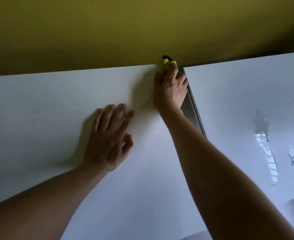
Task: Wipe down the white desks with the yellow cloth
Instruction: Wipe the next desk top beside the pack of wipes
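Two white desks stand side by side against a wall, the left desk (47, 118) and the right desk (246, 101), with a narrow gap between them. My right hand (170, 89) reaches to the far right corner of the left desk and presses the yellow cloth (168, 62) onto it. Only a small bunched bit of the cloth shows past my fingertips; the rest is hidden under the hand. My left hand (108, 141) lies flat on the left desk, fingers spread, holding nothing.
An olive-yellow wall (108, 32) rises directly behind both desks. The dark gap (193, 110) between the desks runs beside my right wrist. The right desk's glossy top reflects bright window shapes (271, 153). A strip of floor shows at the bottom edge.
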### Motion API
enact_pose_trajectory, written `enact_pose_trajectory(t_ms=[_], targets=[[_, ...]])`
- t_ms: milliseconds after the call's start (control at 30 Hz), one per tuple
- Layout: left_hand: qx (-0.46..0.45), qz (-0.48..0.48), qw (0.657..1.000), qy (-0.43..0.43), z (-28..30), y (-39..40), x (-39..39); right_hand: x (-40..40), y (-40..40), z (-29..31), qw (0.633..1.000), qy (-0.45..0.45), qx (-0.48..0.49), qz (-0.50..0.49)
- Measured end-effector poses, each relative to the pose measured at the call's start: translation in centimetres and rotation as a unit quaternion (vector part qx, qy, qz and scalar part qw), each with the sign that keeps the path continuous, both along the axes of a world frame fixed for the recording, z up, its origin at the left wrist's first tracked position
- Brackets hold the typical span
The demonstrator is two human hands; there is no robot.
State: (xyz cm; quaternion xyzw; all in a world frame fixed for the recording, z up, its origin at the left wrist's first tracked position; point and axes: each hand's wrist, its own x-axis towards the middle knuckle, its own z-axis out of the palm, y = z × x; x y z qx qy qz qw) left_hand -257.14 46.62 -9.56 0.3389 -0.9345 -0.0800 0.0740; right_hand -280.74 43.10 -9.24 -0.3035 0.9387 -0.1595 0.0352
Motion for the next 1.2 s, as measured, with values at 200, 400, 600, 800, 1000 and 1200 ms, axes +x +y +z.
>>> enact_pose_trajectory(t_ms=[200, 400, 600, 800, 1000, 1200], targets=[[-0.001, 0.005, 1.000, -0.007, 0.1, -0.6, -0.3, -0.9, -1.7, -0.1, 0.998, -0.023, -0.062, -0.024], [-0.002, 0.004, 1.000, 0.013, 0.2, -0.3, -0.5, 3.1, 9.7, 0.5, 0.996, -0.042, -0.066, -0.042], [-0.013, 0.005, 1.000, 0.007, 0.0, -0.3, -0.3, 0.5, 2.3, 0.2, 0.998, -0.020, -0.045, -0.030], [-0.016, 0.010, 1.000, -0.007, 0.0, -0.8, -0.6, -2.4, -4.3, 0.1, 0.998, -0.037, -0.045, -0.020], [-0.014, 0.004, 1.000, 0.009, 0.4, -0.7, -0.5, 1.9, 7.3, -0.6, 0.995, -0.035, -0.085, -0.032], [-0.018, 0.011, 1.000, 0.004, 0.0, -0.5, -0.6, 8.1, 22.2, 0.1, 0.990, -0.075, -0.071, -0.091]])
